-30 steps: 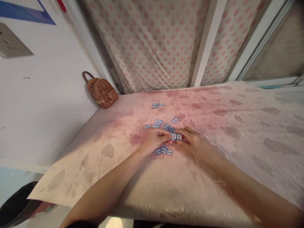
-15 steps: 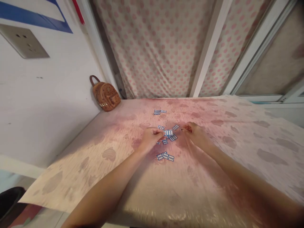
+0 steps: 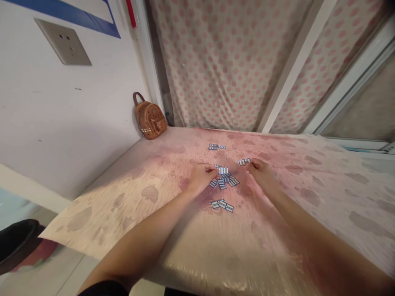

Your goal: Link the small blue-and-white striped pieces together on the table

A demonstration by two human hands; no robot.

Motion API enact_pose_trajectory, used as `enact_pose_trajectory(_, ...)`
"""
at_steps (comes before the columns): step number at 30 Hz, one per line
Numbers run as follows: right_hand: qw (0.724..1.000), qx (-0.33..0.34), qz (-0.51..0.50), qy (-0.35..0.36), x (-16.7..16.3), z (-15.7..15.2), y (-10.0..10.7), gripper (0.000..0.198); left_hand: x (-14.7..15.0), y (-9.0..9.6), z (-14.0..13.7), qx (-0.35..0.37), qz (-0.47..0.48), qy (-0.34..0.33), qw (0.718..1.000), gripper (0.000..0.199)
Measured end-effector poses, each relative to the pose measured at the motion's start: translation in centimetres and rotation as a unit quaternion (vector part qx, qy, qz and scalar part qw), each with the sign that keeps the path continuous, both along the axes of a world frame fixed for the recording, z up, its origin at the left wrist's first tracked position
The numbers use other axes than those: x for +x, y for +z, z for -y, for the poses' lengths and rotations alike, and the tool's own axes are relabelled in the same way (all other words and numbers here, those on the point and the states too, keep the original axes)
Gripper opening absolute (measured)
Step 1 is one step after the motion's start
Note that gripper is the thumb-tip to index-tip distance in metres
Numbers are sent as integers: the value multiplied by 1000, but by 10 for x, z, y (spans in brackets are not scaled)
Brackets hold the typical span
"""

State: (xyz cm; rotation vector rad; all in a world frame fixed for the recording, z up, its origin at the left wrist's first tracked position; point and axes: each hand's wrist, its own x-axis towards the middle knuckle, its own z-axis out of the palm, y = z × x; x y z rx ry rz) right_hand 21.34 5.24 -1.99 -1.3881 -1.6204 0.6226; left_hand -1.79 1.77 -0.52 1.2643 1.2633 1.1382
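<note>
My left hand [image 3: 203,174] is closed in a pinch on a small blue-edged white label strip [image 3: 223,169], held over a loose pile of similar strips [image 3: 228,179]. To the right, the thumb and fingers of my right hand [image 3: 259,167] are pinched at the end of another label strip [image 3: 244,162]. Some of the pile is covered by the strip in my left hand. Nearer to me lies a small group of label strips [image 3: 222,205], crossing one another. Farther back are more strips [image 3: 213,146], set side by side.
A patterned cloth [image 3: 197,230] under a clear plastic sheet covers the table. At the back left corner a small brown backpack [image 3: 152,120] leans by the wall. Behind the table hangs a dotted curtain [image 3: 216,61]. A dark bin [image 3: 18,240] stands on the floor at left.
My right hand, earlier apart from the strips, now has a label strip at its fingertips. My left hand still pinches its strip. The whole view has shifted, with things appearing farther right.
</note>
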Motion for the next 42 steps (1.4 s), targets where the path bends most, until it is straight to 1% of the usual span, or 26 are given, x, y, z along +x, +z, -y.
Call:
enact_pose_trajectory(1, 999, -4, -34, 6, -1, 11, 7, 25, 1, 1, 1, 0, 2, 0, 1000, 12)
enact_pose_trajectory(2, 998, -13, -60, 28, -3, 23, 14, 26, 3, 1, 3, 2, 6, 1, 1000, 12)
enact_pose_trajectory(4, 993, -33, -86, 73, -11, 47, 24, 30, 6, 1, 6, 4, 11, 2, 1000, 11)
enact_pose_trajectory(5, 992, -34, -91, 80, -15, 57, 27, 31, 8, 0, 7, 6, 10, -3, 1000, 11)
enact_pose_trajectory(7, 990, -40, -107, 83, -24, 72, 29, 30, 11, -3, 10, 13, 9, -21, 1000, 10)
enact_pose_trajectory(9, 984, -57, -139, 93, -31, 80, 27, 30, 14, -7, 13, 26, 15, -40, 999, 10)
enact_pose_trajectory(12, 972, -103, -181, 107, -35, 82, 22, 35, 17, -10, 17, 41, 29, -50, 997, 11)
enact_pose_trajectory(14, 966, -133, -197, 106, -35, 82, 18, 40, 18, -10, 20, 36, 33, -47, 998, 11)
enact_pose_trajectory(17, 964, -155, -186, 107, -33, 83, 14, 45, 20, -6, 23, 22, 37, -45, 998, 10)
enact_pose_trajectory(20, 971, -151, -153, 108, -31, 84, 12, 47, 21, -3, 25, 18, 37, -54, 998, 11)
enact_pose_trajectory(26, 978, -148, -99, 105, -33, 86, 17, 46, 22, -2, 28, 21, 28, -69, 997, 15)
enact_pose_trajectory(33, 980, -148, -95, 98, -34, 85, 10, 47, 23, 0, 29, 17, 32, -81, 996, 15)
enact_pose_trajectory(38, 982, -139, -81, 104, -33, 86, 6, 46, 23, -1, 30, 27, 26, -87, 995, 14)
enact_pose_trajectory(42, 980, -149, -79, 109, -32, 86, 4, 46, 22, -1, 30, 32, 20, -89, 995, 14)
